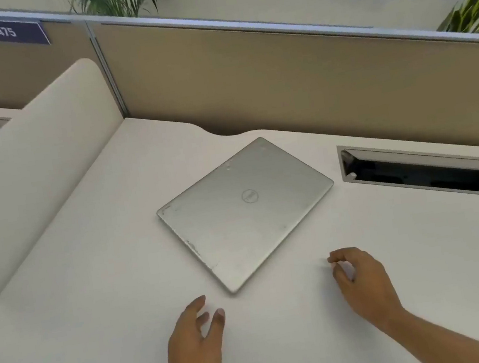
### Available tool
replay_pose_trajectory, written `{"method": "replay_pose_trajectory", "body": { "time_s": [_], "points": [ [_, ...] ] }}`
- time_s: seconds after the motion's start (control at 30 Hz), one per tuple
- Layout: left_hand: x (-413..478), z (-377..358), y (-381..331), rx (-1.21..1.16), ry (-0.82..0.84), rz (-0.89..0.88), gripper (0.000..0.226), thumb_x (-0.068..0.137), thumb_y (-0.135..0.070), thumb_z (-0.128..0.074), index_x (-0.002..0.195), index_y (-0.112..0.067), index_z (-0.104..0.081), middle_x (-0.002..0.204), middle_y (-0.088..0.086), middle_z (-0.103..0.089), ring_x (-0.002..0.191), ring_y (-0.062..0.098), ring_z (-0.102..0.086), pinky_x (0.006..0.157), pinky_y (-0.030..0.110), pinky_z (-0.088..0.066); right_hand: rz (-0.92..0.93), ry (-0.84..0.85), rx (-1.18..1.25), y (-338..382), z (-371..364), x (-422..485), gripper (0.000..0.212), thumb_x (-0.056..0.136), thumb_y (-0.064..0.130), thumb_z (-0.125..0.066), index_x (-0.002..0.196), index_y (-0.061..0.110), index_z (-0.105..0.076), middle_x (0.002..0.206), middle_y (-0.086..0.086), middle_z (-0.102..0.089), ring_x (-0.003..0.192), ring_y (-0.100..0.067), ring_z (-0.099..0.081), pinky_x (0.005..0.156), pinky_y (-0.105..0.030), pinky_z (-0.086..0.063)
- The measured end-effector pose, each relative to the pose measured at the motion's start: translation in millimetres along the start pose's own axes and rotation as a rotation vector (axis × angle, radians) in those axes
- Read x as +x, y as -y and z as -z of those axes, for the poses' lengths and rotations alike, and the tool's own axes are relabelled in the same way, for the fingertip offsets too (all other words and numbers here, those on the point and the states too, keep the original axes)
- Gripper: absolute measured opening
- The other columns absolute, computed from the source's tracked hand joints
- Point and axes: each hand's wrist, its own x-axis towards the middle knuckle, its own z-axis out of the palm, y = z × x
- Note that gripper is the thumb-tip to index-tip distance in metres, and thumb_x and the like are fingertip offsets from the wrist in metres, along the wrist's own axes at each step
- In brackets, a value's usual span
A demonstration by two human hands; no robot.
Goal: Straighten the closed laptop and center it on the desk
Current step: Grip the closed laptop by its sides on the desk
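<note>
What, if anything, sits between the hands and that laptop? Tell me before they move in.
Nothing visible does. Bare desk separates the left hand and right hand from the skewed, closed laptop. The open cable tray lies off to the right, outside both paths.

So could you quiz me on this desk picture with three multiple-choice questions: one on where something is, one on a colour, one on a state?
1. Where is the open cable slot in the desk?
A. right of the laptop
B. left of the laptop
C. under the laptop

2. What colour is the laptop?
A. black
B. silver
C. red

3. How does the laptop lie?
A. open
B. closed and skewed
C. closed and square to the desk edge

Answers: 1 A, the slot sits to its right. 2 B, its lid is silver-grey. 3 B, lid shut, a corner points at the left hand; the right hand is clear of it too.
</note>
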Motion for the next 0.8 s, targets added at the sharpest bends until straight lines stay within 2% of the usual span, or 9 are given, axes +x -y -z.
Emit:
{"method": "replay_pose_trajectory", "body": {
  "time_s": [0.13, 0.23, 0.37, 0.53, 0.57, 0.63, 0.67, 0.73, 0.8],
  "points": [
    [30, 5, -7, -0.184, -0.065, 0.091, 0.038, 0.092, -0.029, -0.061, 0.129, -0.022, -0.055, 0.125, -0.006, -0.059, 0.107, 0.014, -0.054, 0.092, 0.031, -0.039, 0.008, 0.011, -0.017, 16, 1, 54, 0.015, 0.087, 0.016, -0.058, 0.096, 0.025, -0.066, 0.103, 0.012, -0.066, 0.075, -0.009, -0.053, 0.081, -0.026, -0.044],
    [49, 5, -8, -0.292, -0.094, 0.158, 0.032, 0.091, -0.030, -0.062, 0.122, -0.025, -0.054, 0.124, -0.006, -0.060, 0.112, 0.018, -0.057, 0.096, 0.035, -0.041, 0.008, 0.015, -0.040, 30, 0, 99, 0.018, 0.085, 0.014, -0.058, 0.098, 0.023, -0.067, 0.103, 0.007, -0.066, 0.085, -0.012, -0.057, 0.081, -0.023, -0.040],
    [69, 1, -13, -0.339, -0.133, 0.156, 0.038, 0.089, -0.030, -0.064, 0.125, -0.028, -0.050, 0.126, -0.004, -0.060, 0.115, 0.020, -0.058, 0.103, 0.049, -0.045, -0.117, 0.052, 0.031, 48, -3, 160, 0.025, 0.082, 0.015, -0.055, 0.104, 0.019, -0.066, 0.112, -0.002, -0.065, 0.105, -0.017, -0.058, 0.088, -0.032, -0.047],
    [84, -5, -30, -0.395, -0.142, 0.186, 0.053, 0.090, -0.028, -0.062, 0.139, -0.021, -0.043, 0.127, -0.003, -0.059, 0.091, 0.006, -0.062, 0.100, 0.048, -0.048, -0.193, 0.133, -0.101, 62, -10, 211, 0.041, 0.087, 0.029, -0.053, 0.126, 0.013, -0.057, 0.129, -0.006, -0.056, 0.119, -0.027, -0.051, 0.089, -0.028, -0.036],
    [88, -7, -34, -0.406, -0.141, 0.189, 0.055, 0.090, -0.028, -0.062, 0.141, -0.020, -0.042, 0.126, -0.002, -0.060, 0.090, 0.005, -0.062, 0.100, 0.047, -0.048, -0.200, 0.153, -0.108, 64, -11, 217, 0.036, 0.087, 0.032, -0.053, 0.118, 0.015, -0.060, 0.124, -0.007, -0.057, 0.115, -0.029, -0.051, 0.089, -0.029, -0.037],
    [98, -12, -37, -0.425, -0.132, 0.203, 0.059, 0.087, -0.032, -0.063, 0.141, -0.018, -0.042, 0.122, -0.002, -0.063, 0.092, 0.007, -0.063, 0.101, 0.044, -0.048, -0.204, 0.171, -0.141, 63, -16, 227, 0.012, 0.084, 0.035, -0.053, 0.076, 0.026, -0.054, 0.096, -0.006, -0.054, 0.092, -0.027, -0.049, 0.078, -0.030, -0.039],
    [102, -14, -39, -0.431, -0.128, 0.210, 0.062, 0.083, -0.037, -0.065, 0.139, -0.019, -0.045, 0.120, -0.001, -0.065, 0.095, 0.009, -0.065, 0.100, 0.044, -0.048, -0.206, 0.179, -0.136, 62, -19, 231, 0.026, 0.084, 0.035, -0.053, 0.063, 0.027, -0.040, 0.083, -0.002, -0.049, 0.083, -0.025, -0.044, 0.071, -0.030, -0.037],
    [110, -18, -42, -0.423, -0.129, 0.234, 0.070, 0.071, -0.051, -0.065, 0.133, -0.021, -0.052, 0.116, -0.002, -0.067, 0.100, 0.016, -0.067, 0.098, 0.045, -0.049, -0.198, 0.148, -0.145, 63, -21, 237, 0.036, 0.083, 0.033, -0.053, 0.057, 0.022, -0.031, 0.065, 0.002, -0.039, 0.074, -0.026, -0.040, 0.061, -0.029, -0.033],
    [117, -22, -42, -0.416, -0.136, 0.261, 0.073, 0.066, -0.057, -0.064, 0.128, -0.020, -0.055, 0.114, -0.004, -0.068, 0.100, 0.018, -0.067, 0.097, 0.046, -0.049, -0.194, 0.127, -0.172, 63, -21, 242, 0.034, 0.083, 0.031, -0.053, 0.058, 0.018, -0.035, 0.062, -0.001, -0.040, 0.071, -0.027, -0.041, 0.060, -0.031, -0.034]
  ]
}}
